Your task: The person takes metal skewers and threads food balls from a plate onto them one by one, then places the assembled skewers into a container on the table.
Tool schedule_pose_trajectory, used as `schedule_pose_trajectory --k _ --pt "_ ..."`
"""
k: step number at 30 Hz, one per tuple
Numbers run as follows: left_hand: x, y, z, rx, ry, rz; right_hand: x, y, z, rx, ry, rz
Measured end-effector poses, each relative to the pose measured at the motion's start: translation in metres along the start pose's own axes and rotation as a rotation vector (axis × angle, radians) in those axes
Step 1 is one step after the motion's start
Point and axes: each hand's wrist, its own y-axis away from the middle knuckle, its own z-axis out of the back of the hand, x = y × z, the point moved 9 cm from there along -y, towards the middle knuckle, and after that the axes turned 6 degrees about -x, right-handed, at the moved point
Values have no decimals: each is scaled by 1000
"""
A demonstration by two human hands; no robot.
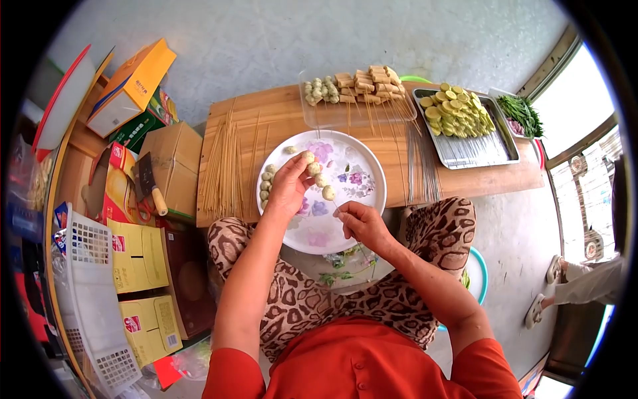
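Observation:
Over a white round tray with flower prints (369,153), my left hand (288,186) is closed around a speckled pale-green ball at the upper end of a skewer. Several such balls (321,180) are threaded along the stick in a slanting row. Lower right, my right hand (362,223) pinches the thin bamboo skewer (337,207) below the last ball. Loose balls (266,185) lie along the tray's left side, partly behind my left hand and forearm.
Bare bamboo skewers (222,166) cover the wooden table's left part. A clear tray (309,116) holds loaded skewers at the back; a metal tray (475,158) bears green slices. Left stand boxes (173,159) and a cleaver (147,179). Another person's legs (585,286) show at right.

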Motion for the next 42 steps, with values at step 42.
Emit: schedule_pose_trajectory --k 42 --pt "-52 5 51 -345 6 -152 38 -5 -1 144 -105 -31"
